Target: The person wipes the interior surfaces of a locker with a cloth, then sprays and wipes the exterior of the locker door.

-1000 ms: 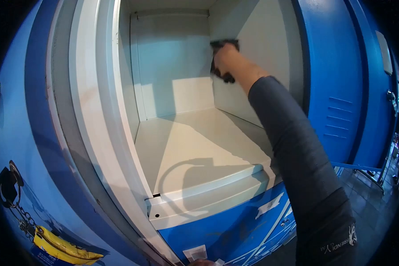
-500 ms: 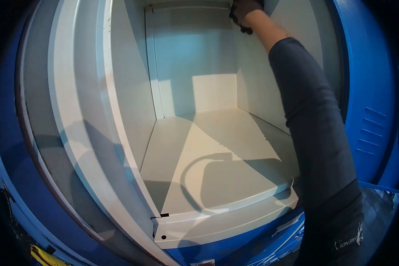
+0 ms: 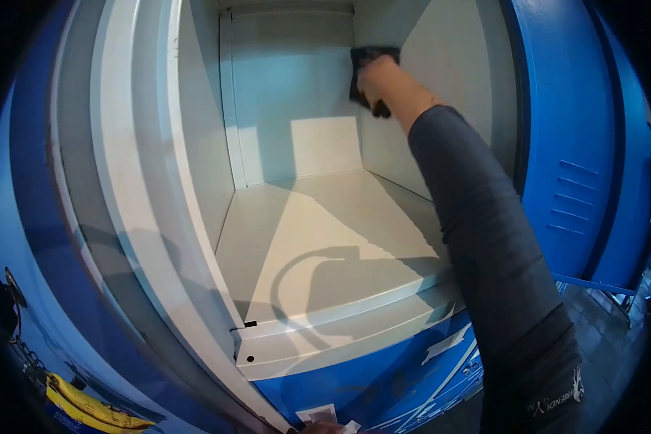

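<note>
Inside a pale locker compartment [image 3: 318, 217], my right hand [image 3: 380, 76] reaches to the right-hand wall near the back corner. Its fingers are closed on a dark cloth [image 3: 358, 81], which lies against the wall and hides most of them. My dark sleeve [image 3: 492, 239] comes in from the lower right. At the bottom edge, a small part of my left hand [image 3: 321, 428] shows below the compartment, beside a bit of something white [image 3: 351, 427]. Its fingers are mostly cut off by the frame.
An open blue door with vent slots [image 3: 575, 195] stands at the right. Another door edge [image 3: 116, 181] runs down the left. A chain [image 3: 23, 354] and a yellow object [image 3: 87, 409] are at the lower left. Below is a blue locker front [image 3: 340, 398] with labels.
My right hand has moved down along the right wall with the cloth. The view has shifted slightly, and part of my left hand has come into sight at the bottom.
</note>
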Demonstrator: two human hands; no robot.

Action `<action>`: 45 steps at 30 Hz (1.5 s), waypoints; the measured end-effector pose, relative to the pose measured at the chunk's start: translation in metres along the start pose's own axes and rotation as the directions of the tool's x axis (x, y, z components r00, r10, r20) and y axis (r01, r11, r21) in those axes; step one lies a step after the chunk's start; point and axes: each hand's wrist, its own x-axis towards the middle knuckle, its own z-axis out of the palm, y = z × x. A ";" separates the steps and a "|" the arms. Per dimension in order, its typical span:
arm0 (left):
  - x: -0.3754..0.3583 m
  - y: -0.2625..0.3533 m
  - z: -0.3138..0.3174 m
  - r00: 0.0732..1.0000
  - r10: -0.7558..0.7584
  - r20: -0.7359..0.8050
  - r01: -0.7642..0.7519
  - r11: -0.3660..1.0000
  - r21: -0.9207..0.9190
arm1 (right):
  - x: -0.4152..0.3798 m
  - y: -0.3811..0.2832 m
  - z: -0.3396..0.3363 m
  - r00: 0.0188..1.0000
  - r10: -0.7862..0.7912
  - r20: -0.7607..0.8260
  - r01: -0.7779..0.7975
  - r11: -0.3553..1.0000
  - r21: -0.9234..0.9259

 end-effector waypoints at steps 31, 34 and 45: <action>0.006 0.005 -0.012 0.999 -0.012 0.030 0.011 0.999 0.049 | -0.036 0.062 -0.035 0.957 0.253 -0.144 -0.277 0.943 -0.184; 0.019 0.018 -0.010 1.000 -0.015 0.016 0.013 0.997 0.073 | -0.060 0.115 -0.078 0.906 0.318 -0.281 -0.391 0.883 -0.260; 0.020 0.028 -0.015 0.996 -0.019 -0.088 0.020 1.000 0.007 | -0.030 -0.002 0.026 0.981 0.180 -0.077 -0.187 0.977 -0.103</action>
